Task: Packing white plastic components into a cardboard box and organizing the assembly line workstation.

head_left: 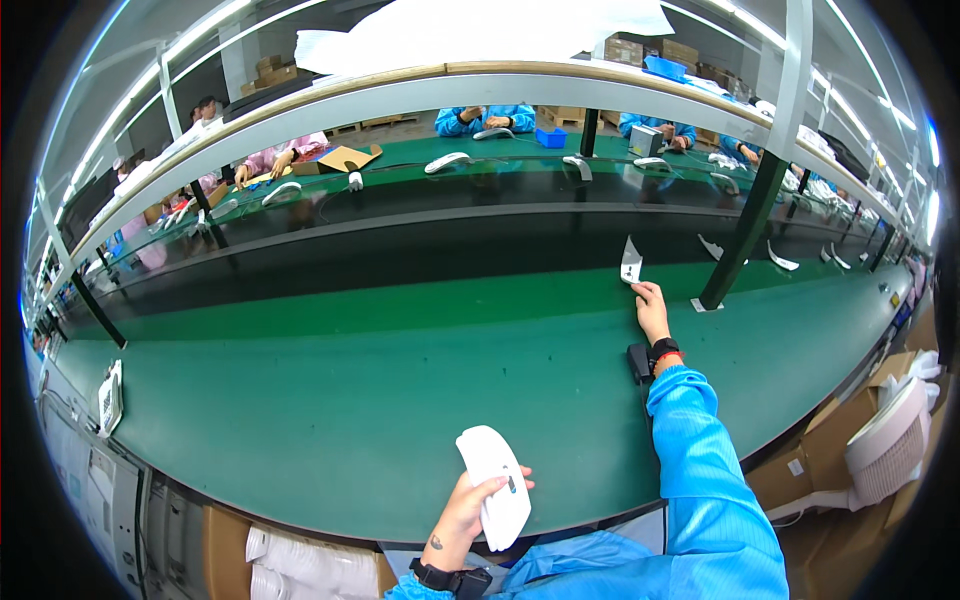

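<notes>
Head view: left hand (468, 510) grips a white curved shell (495, 485) near the body; right hand (651, 312), outstretched, seemingly pinches a small white piece (631, 262) at the green surface's (350, 400) far edge.

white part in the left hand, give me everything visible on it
The white part is an elongated, curved shell with rounded ends, smooth and slightly glossy like moulded plastic. A small dark slot or mark sits on its face near the thumb. The left hand holds it around the lower half, thumb across the front and fingers behind, above the near edge of the green table. It stands nearly upright, its top leaning left. Nothing else touches it; its back is hidden.
</notes>
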### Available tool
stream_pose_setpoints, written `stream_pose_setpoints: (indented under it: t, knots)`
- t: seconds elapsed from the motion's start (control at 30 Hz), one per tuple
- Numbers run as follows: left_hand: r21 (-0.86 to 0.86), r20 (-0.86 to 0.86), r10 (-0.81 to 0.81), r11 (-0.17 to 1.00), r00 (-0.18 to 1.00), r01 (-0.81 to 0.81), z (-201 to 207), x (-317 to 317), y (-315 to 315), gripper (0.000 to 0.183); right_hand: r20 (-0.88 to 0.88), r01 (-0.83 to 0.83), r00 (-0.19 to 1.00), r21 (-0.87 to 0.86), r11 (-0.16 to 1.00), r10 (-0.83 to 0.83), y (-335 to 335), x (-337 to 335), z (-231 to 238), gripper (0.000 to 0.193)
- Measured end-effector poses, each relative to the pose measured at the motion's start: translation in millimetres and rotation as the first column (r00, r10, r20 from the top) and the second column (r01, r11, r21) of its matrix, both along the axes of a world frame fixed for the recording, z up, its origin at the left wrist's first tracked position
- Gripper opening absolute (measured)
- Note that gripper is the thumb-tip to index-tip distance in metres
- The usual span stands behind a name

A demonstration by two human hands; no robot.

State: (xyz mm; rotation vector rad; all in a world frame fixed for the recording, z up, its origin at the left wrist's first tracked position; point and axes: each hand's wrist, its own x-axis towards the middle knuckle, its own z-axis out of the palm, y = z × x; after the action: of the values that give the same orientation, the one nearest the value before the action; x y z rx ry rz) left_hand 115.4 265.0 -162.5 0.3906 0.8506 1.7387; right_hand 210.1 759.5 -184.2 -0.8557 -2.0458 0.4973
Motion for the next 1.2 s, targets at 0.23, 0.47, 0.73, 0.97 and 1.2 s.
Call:
stream_pose_setpoints:
  t: [0.23,0.47,0.73,0.97,1.2]
  knots:
    - [0.020,-0.024,0.001,1.000,1.000,0.000,4,-3,2,0.043,0.230,-0.043,0.972,-0.059,0.997,0.055,-14,-12,9,0.027]
    - [0.009,-0.048,-0.003,1.000,0.999,0.004,-2,9,-5,0.043,0.460,-0.029,0.888,0.080,0.996,-0.011,-15,-24,14,0.028]
    - [0.019,-0.029,-0.024,1.000,0.999,0.025,-3,10,0,0.042,0.496,-0.147,0.868,0.195,0.970,0.032,-16,-58,3,0.045]
    - [0.045,0.009,0.039,0.998,0.999,-0.039,-14,12,0,0.046,-0.067,-0.238,0.961,0.302,0.923,0.269,-101,-65,65,0.016]
    - [0.064,0.112,0.220,0.972,0.969,-0.228,-9,7,4,0.040,-0.666,-0.668,0.610,-0.140,0.731,0.430,-242,-36,149,0.032]
